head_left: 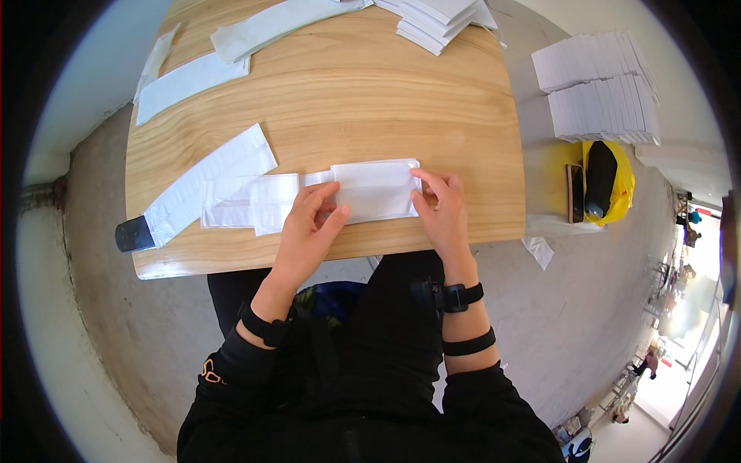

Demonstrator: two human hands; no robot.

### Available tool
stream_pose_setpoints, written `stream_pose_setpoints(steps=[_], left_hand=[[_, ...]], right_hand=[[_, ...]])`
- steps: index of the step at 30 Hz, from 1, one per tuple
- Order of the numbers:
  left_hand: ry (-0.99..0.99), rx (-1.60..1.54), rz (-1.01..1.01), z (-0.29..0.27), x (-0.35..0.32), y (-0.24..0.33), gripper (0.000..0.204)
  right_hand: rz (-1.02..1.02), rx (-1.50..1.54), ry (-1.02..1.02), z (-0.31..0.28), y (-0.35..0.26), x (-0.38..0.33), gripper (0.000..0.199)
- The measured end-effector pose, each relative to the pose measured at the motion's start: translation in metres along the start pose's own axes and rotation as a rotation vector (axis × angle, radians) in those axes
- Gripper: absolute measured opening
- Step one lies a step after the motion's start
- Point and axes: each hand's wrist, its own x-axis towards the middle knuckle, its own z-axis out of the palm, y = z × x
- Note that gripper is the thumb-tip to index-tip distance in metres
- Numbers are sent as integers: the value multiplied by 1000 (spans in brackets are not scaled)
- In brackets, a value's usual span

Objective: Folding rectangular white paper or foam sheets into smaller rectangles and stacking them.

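Both hands were down on a white pad (376, 190) near the front edge of the wooden table (347, 100), right in front of the person. The left hand (309, 228) lay on the pad's left end, fingers bent and pressing on the sheet, the thumb stretched out toward the middle. The right hand (442, 212) had the pad's right edge, fingertips curled onto it; whether they pinched it or merely pressed, I could not tell. To the left of the pad, partly under the left hand's fingers, sat a smaller folded white piece (251, 202), touching it. A long white strip (208, 184) ran slantwise from there down to the front left corner, where a dark flat object (133, 234) stuck out from under its end at the table's edge. Two more long white strips (189, 83) lay toward the back left corner, and a stack of folded white sheets (440, 19) sat at the back edge. Off the table's right side, two piles of white sheets (598, 85) rested on a lower surface, with a dark bottle (600, 179) on a yellow bag (621, 189) just in front of them.
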Motion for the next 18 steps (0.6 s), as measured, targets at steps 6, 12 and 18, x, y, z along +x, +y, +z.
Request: stream_pose_setpoints(steps=[6, 12, 18], left_hand=[[167, 703, 324, 8, -12, 7, 56], [-68, 987, 481, 26, -12, 2, 86], [-83, 1042, 476, 30, -11, -14, 99]], right_hand=[[12, 1, -2, -1, -2, -1, 35], [21, -12, -26, -3, -4, 0, 35], [-79, -65, 117, 5, -9, -3, 33]])
